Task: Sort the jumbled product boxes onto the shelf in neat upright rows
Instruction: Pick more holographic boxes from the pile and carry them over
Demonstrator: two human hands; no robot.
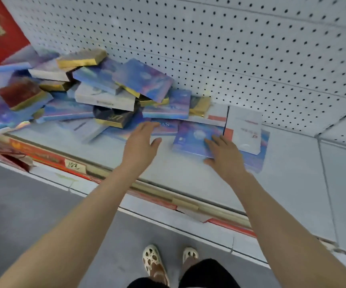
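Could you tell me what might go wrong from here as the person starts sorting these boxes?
1. The jumbled pile has boxes leaning on one another, such as the tilted blue box on top; pulling a lower one could bring others sliding down.
2. Boxes at the pile's left end sit near the shelf front edge and may fall to the floor.
3. The right hand rests flat on a blue box overlapped by a white box; dragging it could shift that one too.

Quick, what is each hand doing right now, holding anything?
Left hand: open, fingers straight, reaching toward the box pile, holding nothing.
Right hand: open, resting flat on a blue box.
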